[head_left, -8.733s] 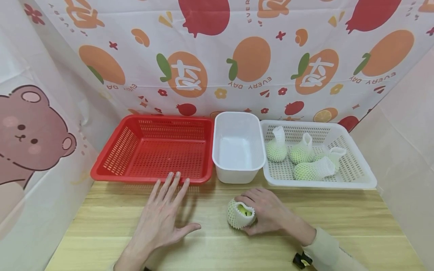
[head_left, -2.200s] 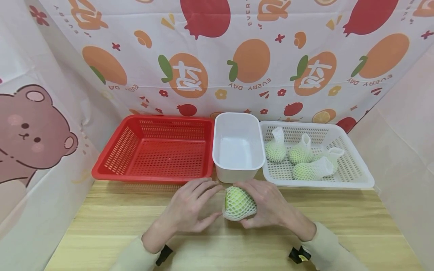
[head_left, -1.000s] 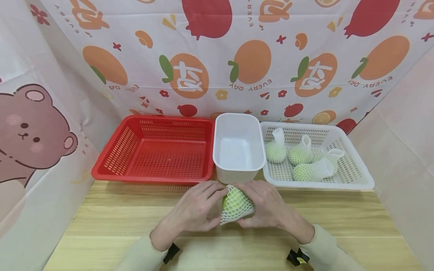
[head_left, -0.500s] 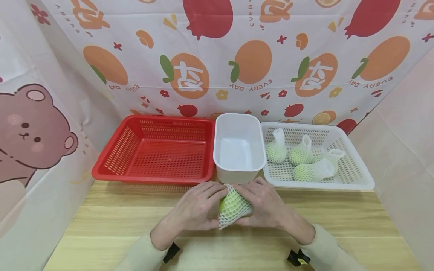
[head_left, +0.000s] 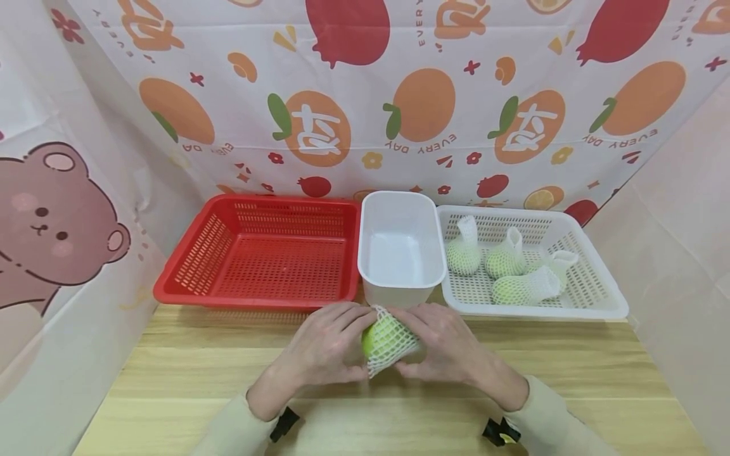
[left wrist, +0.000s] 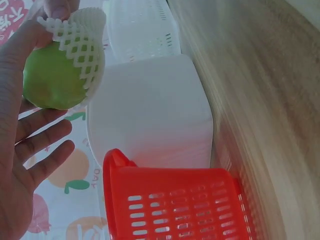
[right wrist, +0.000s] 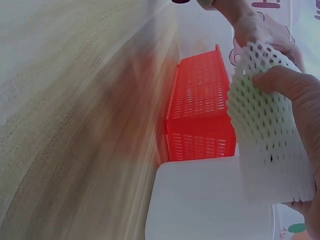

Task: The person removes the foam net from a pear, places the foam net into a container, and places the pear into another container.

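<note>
A green apple (head_left: 367, 344) pokes out of a white foam net sleeve (head_left: 393, 342) between my hands in the head view. My left hand (head_left: 322, 345) holds the sleeve's edge on the apple's bare side; in the left wrist view its thumb lies on the mesh rim while several fingers (left wrist: 45, 140) spread beyond the fruit. From the other side my right hand (head_left: 450, 345) grips the sleeved part. The right wrist view has the loose sleeve end stretching past the apple, the right thumb (right wrist: 285, 82) across the mesh.
A red basket (head_left: 256, 301) stands at the back left, beside a white plastic tub (head_left: 399, 288). The white basket (head_left: 593, 304) at the right holds several sleeved green fruits (head_left: 464, 256). All stand on a wooden table (head_left: 188, 373) before a printed cloth (head_left: 428, 38).
The left hand, flat and apart at first, has come in to the sleeve. The apple has been turned; more of its left side shows bare, and the sleeve has shifted rightward over it.
</note>
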`<state>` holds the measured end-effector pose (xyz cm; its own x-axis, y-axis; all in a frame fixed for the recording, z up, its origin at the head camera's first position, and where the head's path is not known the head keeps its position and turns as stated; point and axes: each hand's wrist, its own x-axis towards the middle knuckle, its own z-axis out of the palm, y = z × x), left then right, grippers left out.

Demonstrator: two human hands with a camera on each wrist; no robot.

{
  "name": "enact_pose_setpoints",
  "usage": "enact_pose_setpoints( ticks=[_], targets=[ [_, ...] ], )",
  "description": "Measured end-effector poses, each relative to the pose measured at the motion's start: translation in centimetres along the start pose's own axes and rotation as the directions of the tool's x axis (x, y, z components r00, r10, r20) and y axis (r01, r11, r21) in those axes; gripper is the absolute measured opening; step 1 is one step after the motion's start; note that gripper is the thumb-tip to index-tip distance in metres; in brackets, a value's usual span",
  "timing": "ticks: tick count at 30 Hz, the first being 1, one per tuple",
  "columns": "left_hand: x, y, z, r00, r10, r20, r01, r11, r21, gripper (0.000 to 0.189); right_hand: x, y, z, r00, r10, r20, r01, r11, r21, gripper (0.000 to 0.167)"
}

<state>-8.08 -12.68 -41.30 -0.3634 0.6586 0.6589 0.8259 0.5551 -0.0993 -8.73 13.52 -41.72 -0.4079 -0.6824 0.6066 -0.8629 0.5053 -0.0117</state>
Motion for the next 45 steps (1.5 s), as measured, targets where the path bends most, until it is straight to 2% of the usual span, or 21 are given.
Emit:
enact_pose_setpoints(
  ticks=[7,13,19,24,29,37,42,45],
  targets=[
    [-0.3,-0.7,-0.7,0.999,-0.027,-0.017,0.027,0.999,-0.023,0.087,-0.3,0.4,-0.3,1.0,0.008,-0.009,-0.009,1.0,-0.012,0.082],
    [-0.7,-1.4,-1.6,0.999,-0.032,-0.033,0.032,0.999,-0.003,0.085,-0.3,0.9,-0.8,1.0,0.003,0.007,-0.003,1.0,-0.016,0.071],
    [-1.4,-2.2,-2.3,0.998,-0.041,-0.043,0.042,0.999,0.025,0.085,-0.5,1.3,-1.3,1.0,-0.012,0.013,0.013,0.999,-0.044,0.068],
    [-2.4,-3.0,-3.4,0.996,-0.086,-0.021,0.087,0.996,0.026,0.071,-1.2,1.7,-2.0,0.999,0.001,0.032,0.002,0.998,-0.069,0.064],
    [-3.2,-4.1,-4.5,0.993,-0.115,-0.01,0.115,0.993,0.036,0.069,-1.8,2.0,-2.6,0.999,0.025,0.046,-0.022,0.997,-0.078,0.062],
    [-3.6,-6.4,-6.2,0.99,-0.139,0.022,0.137,0.989,0.051,0.07,-2.2,2.1,-3.3,0.998,0.037,0.05,-0.032,0.995,-0.098,0.058],
    [-3.9,-8.4,-6.9,0.993,-0.117,-0.001,0.116,0.99,0.083,0.072,-2.4,2.2,-3.5,0.998,0.046,0.041,-0.041,0.994,-0.106,0.057],
    [-4.1,-9.5,-7.3,0.994,-0.11,0.018,0.107,0.989,0.101,0.074,-2.4,2.2,-3.6,0.998,0.049,0.042,-0.045,0.993,-0.11,0.056]
  ],
)
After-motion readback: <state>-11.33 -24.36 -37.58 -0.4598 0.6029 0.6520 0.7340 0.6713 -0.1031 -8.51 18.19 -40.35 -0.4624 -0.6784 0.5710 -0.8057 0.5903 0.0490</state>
